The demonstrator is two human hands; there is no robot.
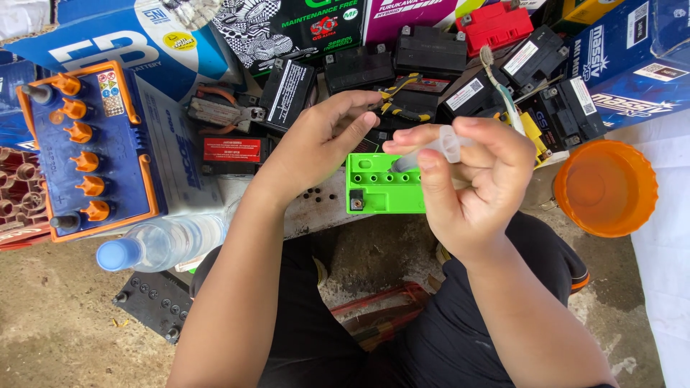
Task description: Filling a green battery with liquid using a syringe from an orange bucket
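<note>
The right hand (471, 179) pinches a small clear plastic dropper (431, 149), its tip angled down over the filler holes of the bright green battery (381, 188) on the worktop. The left hand (323, 140), its grip loosely curled and holding nothing, rests at the battery's back edge, steadying it.

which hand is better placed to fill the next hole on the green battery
Right. The right hand already holds the clear syringe with its tip over the green battery's row of holes, while the left hand only rests at the battery's far edge.
</note>
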